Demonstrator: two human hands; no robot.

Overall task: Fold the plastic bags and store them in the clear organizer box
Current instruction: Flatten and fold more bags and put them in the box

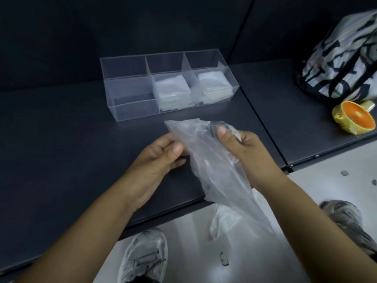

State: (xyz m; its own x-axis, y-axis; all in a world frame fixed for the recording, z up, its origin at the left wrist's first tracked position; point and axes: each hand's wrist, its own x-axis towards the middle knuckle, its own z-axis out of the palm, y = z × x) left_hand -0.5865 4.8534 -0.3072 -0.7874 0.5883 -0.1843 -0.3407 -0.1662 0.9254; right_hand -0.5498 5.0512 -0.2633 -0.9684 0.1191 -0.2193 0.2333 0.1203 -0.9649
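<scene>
- Clear plastic bag [214,166] was up off the dark worktop [61,139], held between both hands. It stretched from just in front of the organizer box down past the worktop's front edge.
- Left hand [161,158] pinched the bag's left side, thumb on top and fingers curled under it.
- Right hand [242,148] gripped the bag's upper end, thumb pressed over the film and the other fingers wrapped behind it.
- Clear organizer box [130,111] sat toward the back of the worktop, close to its right edge and well apart from the hands.
- Folded bags lay stacked in its middle compartment [173,88], and another stack filled the right one [215,82].
- Over on the neighbouring panel to the right, a patterned tote bag [342,64] stood at the back, with a small orange-faced fan [355,117] just in front of it.
- Grey sneakers [144,256] showed on the pale floor below the front edge.
</scene>
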